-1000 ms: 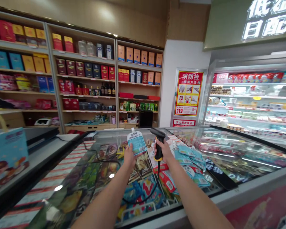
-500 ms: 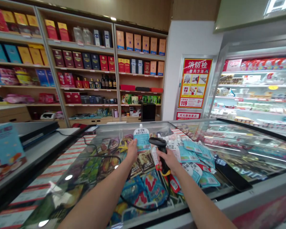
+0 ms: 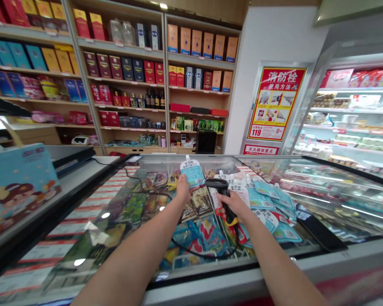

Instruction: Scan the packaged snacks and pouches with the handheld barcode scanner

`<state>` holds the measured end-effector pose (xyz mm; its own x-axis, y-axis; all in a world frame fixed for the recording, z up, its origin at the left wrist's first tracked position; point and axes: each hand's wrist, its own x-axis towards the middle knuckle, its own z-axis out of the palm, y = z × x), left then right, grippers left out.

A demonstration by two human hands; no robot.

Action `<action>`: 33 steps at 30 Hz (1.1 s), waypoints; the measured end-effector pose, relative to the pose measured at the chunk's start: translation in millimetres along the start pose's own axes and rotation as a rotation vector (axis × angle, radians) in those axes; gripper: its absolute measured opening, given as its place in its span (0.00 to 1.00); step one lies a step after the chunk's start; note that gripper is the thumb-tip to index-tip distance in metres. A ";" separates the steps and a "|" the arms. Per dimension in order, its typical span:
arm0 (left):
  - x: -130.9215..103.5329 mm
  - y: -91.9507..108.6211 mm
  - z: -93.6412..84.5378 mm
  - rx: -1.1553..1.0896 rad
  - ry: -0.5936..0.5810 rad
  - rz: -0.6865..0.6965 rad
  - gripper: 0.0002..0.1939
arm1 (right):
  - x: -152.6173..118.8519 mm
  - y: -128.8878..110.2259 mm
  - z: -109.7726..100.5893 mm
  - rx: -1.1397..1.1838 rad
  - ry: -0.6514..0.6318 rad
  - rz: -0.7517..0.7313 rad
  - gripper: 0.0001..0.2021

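A blue and white spouted pouch (image 3: 193,173) is upright in my left hand (image 3: 182,188), its barcode side facing me. My right hand (image 3: 233,205) is wrapped round the handle of a black barcode scanner (image 3: 217,184), whose head points left, close to the pouch's lower right corner. The scanner's cable loops down over the glass. Right of the scanner, several similar pouches (image 3: 262,200) lie in an overlapping pile on the glass top of a freezer (image 3: 191,159). Colourful packaged goods show through the glass below.
A black phone (image 3: 321,228) lies right of the pouches. At the left stands a blue printed box (image 3: 22,185) beside a counter (image 3: 83,176). Shelves of boxes and bottles (image 3: 121,72) rise behind, and a lit display fridge (image 3: 354,114) stands at the right.
The view has shifted left and down. The pouch in my left hand now tilts slightly, still beside the scanner. More of the blue box shows at the left.
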<state>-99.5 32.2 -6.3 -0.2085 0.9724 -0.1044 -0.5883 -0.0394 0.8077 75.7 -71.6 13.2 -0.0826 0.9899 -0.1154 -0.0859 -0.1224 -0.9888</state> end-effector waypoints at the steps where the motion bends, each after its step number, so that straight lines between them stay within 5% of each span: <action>1: -1.2 0.1 1.2 0.007 -0.007 0.011 0.14 | -0.6 -0.7 -0.2 0.007 -0.011 0.007 0.16; 33: 2.2 -3.2 3.2 0.120 -0.027 0.064 0.12 | -3.7 -7.0 -0.9 -0.127 -0.051 0.064 0.12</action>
<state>-95.6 35.2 -7.2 -0.2205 0.9747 -0.0365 -0.4763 -0.0750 0.8761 77.6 -74.3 20.4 -0.1346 0.9750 -0.1767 0.0471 -0.1719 -0.9840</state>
